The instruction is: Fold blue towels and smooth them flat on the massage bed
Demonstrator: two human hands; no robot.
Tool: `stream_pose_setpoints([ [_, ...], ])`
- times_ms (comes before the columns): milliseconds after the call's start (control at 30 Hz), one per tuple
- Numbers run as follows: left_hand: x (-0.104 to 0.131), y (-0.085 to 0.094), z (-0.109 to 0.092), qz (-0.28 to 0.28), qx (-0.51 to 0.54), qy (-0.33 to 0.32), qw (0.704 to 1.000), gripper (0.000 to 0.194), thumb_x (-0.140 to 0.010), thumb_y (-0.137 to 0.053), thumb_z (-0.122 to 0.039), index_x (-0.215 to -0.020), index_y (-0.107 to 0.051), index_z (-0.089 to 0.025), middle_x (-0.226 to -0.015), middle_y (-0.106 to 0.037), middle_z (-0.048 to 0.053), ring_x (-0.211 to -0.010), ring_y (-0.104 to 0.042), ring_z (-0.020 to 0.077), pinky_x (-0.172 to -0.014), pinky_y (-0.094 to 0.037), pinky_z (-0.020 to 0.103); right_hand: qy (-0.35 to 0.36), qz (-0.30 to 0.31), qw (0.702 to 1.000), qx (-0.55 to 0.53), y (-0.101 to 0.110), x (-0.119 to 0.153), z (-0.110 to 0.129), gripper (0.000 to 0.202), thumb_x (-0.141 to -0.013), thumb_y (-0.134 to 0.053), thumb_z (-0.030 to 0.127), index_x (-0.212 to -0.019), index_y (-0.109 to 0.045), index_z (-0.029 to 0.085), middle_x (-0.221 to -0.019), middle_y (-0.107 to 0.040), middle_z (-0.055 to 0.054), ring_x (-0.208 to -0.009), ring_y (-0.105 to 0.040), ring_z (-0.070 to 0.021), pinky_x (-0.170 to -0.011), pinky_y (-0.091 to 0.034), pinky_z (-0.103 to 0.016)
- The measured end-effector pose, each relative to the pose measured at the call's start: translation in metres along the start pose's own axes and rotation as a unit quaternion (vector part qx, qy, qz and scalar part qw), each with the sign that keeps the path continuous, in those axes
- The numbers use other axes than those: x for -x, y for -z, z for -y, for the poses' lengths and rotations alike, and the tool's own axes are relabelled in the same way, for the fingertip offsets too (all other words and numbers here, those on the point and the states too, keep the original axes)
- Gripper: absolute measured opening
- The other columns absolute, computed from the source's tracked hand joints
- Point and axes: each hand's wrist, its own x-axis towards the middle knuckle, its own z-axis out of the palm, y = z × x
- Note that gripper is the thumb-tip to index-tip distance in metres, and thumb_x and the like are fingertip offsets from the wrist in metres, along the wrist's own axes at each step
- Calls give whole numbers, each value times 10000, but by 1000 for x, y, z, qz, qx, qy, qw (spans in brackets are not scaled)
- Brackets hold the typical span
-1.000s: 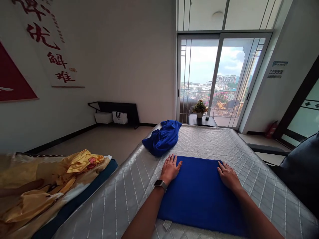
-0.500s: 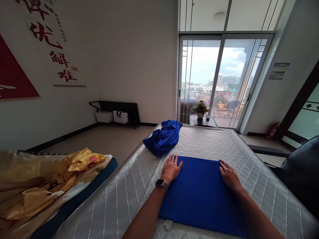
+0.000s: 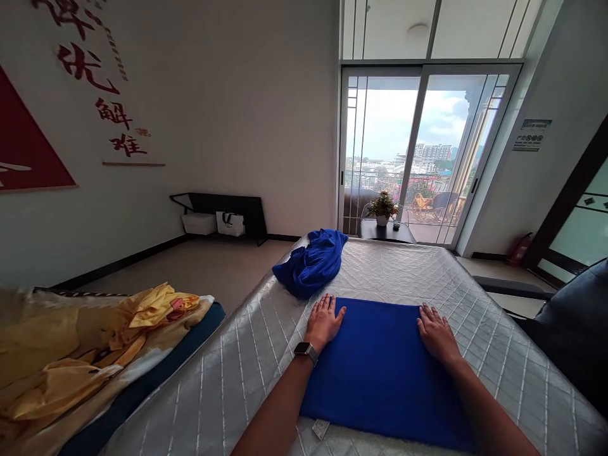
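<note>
A blue cloth (image 3: 380, 367), folded into a flat rectangle, lies on the silver quilted mattress (image 3: 228, 380). My left hand (image 3: 324, 323) rests on the cloth's far left corner with its fingers outstretched, a watch (image 3: 305, 350) on the wrist. On the far right corner lies my right hand (image 3: 437, 332), its fingers apart and flat. A small pale tag (image 3: 320, 429) sticks out from under the near left edge. Beyond my left hand sits a crumpled blue cloth (image 3: 311, 263) in a loose heap.
Yellow patterned bedding (image 3: 104, 348) lies on a lower surface at the left. Behind the mattress stands a small dark table (image 3: 387, 232) with a potted plant (image 3: 381, 206). A black leather seat (image 3: 577, 316) stands at the right. Glass sliding doors (image 3: 380, 133) close off the balcony.
My left hand has shifted slightly left, and my right hand's fingers have spread a little flatter at the corner. The folded cloth looks almost the same; the heap has not moved.
</note>
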Motion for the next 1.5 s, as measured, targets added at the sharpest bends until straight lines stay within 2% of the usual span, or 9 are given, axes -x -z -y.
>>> stream_pose_setpoints([
  [100, 1, 1, -1, -3, -2, -1, 1000, 682, -1043, -255, -541, -1557, -414, -121, -1623, -392, 140, -1511, -338, 273, -1245, -249, 441, 29, -1, 1000, -5, 3, -1, 3, 640, -1024, -185, 367, -1580, -338, 88, -1697, -158, -65, -1567, -97, -227, -1271, -101, -445],
  [267, 1, 2, -2, -5, -6, -3, 1000, 680, -1046, -263, -531, -1553, -414, -105, -1629, -378, 145, -1514, -332, 270, -1246, -246, 422, 63, 33, 997, -26, 1, -1, 6, 663, -1034, -208, 417, -1589, -296, 66, -1679, -223, -103, -1555, -157, -196, -1264, -153, -381],
  [533, 1, 6, -3, -11, -3, -10, 1000, 655, -1049, -256, -525, -1551, -428, -141, -1626, -388, 115, -1507, -346, 264, -1245, -260, 432, 63, 56, 996, -21, -2, -1, 6, 690, -1033, -179, 441, -1603, -235, 57, -1684, -194, -103, -1560, -127, -212, -1269, -130, -406],
  [733, 4, 9, -12, -12, 2, -34, 999, 644, -1046, -266, -526, -1518, -483, -146, -1600, -435, 112, -1501, -358, 271, -1241, -271, 444, 63, 60, 996, -16, -2, -1, 6, 694, -1034, -159, 446, -1608, -217, 60, -1688, -178, -98, -1563, -105, -211, -1271, -119, -410],
  [967, 7, 5, -14, 30, 20, -44, 998, 777, -1013, -288, -630, -1576, -368, -101, -1650, -333, 132, -1543, -257, 272, -1261, -221, 448, 60, 61, 996, -6, -2, -1, 7, 694, -1034, -154, 444, -1606, -217, 56, -1687, -177, -98, -1562, -107, -207, -1267, -140, -408],
  [1233, 7, 2, -13, 26, 25, -44, 998, 753, -1022, -281, -600, -1580, -360, -101, -1652, -330, 129, -1545, -248, 270, -1265, -218, 435, 58, 55, 997, 19, 0, 1, 9, 689, -1027, -166, 427, -1605, -226, 58, -1688, -179, -96, -1562, -119, -209, -1267, -137, -405],
  [1433, 9, 6, -14, 24, 30, -47, 998, 753, -1025, -275, -589, -1575, -364, -82, -1652, -324, 143, -1544, -253, 272, -1266, -211, 436, 68, 39, 996, 33, 4, 3, 12, 680, -1025, -152, 407, -1606, -217, 60, -1696, -135, -93, -1568, -52, -213, -1273, -29, -438],
  [1500, 9, 6, -14, 25, 32, -45, 998, 754, -1025, -271, -589, -1578, -356, -84, -1655, -316, 141, -1545, -250, 269, -1266, -206, 434, 75, 43, 996, 21, 4, 3, 12, 681, -1028, -139, 412, -1608, -215, 63, -1696, -140, -91, -1566, -61, -204, -1274, -46, -421],
])
